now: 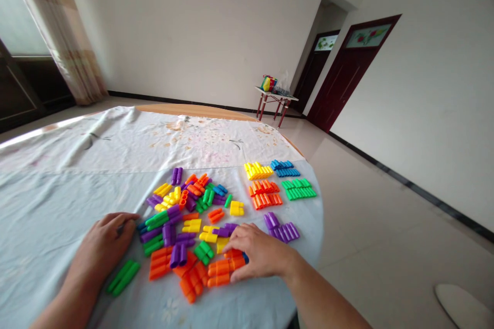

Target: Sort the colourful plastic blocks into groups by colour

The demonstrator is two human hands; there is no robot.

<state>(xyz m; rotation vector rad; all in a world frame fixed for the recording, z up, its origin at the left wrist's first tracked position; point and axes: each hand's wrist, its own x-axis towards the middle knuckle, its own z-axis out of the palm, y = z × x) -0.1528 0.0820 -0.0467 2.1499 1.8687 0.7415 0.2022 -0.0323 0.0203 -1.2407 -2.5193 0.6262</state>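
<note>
A loose pile of plastic toy building blocks shaped like joined tubes, in orange, purple, green, yellow and blue, lies on the table. My right hand (257, 252) is at the pile's right side, its thumb and fingers closed around an orange block (222, 267). A bit of blue shows under that hand. My left hand (110, 239) rests at the pile's left edge with its fingers curled, close to blue and purple blocks. A small dark spot shows between its fingers; what it is I cannot tell. Below it lies a green block (123, 277).
Right of the pile, blocks stand grouped by colour: yellow (258, 170), blue (284, 168), orange (265, 195), green (299, 189) and purple (283, 230). A floral cloth (116, 144) covers the round table. A small side table (276, 95) with bags stands near the far wall.
</note>
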